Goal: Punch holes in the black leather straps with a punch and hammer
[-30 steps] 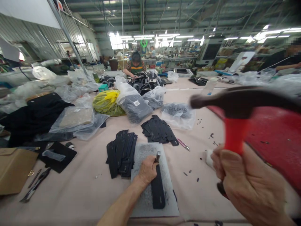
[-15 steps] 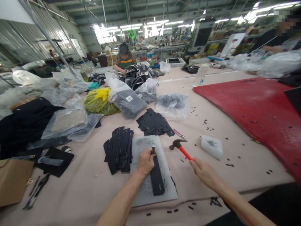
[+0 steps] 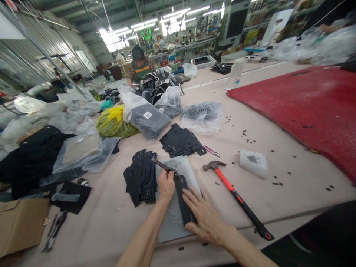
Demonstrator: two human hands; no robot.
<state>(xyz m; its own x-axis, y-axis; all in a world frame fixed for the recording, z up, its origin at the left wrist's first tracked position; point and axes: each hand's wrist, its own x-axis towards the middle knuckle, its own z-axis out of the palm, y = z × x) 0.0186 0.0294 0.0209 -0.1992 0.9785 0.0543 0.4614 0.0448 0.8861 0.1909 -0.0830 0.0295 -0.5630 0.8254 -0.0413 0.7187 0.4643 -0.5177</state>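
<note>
A black strip (image 3: pixel 184 200) with a slot near its top end lies on the grey board (image 3: pixel 169 231). My left hand (image 3: pixel 166 185) is closed on a dark metal punch (image 3: pixel 164 166), which tilts to the upper left over the strip's top end. Fingers spread, my right hand (image 3: pixel 204 215) lies flat on the strip's lower right part. The hammer (image 3: pixel 236 196), with its red and black handle, rests on the table to the right of the board. Stacked black strips (image 3: pixel 141 178) lie left of the board, and more strips (image 3: pixel 180 141) are behind it.
Behind the strips are bagged pieces (image 3: pixel 147 115), a yellow bag (image 3: pixel 115 122) and a clear bag (image 3: pixel 201 116). A wrapped white block (image 3: pixel 253 163) and a red sheet (image 3: pixel 300 111) are on the right. Snips (image 3: pixel 211 151) lie near the hammer. A person (image 3: pixel 140 66) sits across the table.
My right hand has let go of the hammer and moved left onto the strip. The punch in my left hand has gone from upright to tilted. The view has shifted slightly.
</note>
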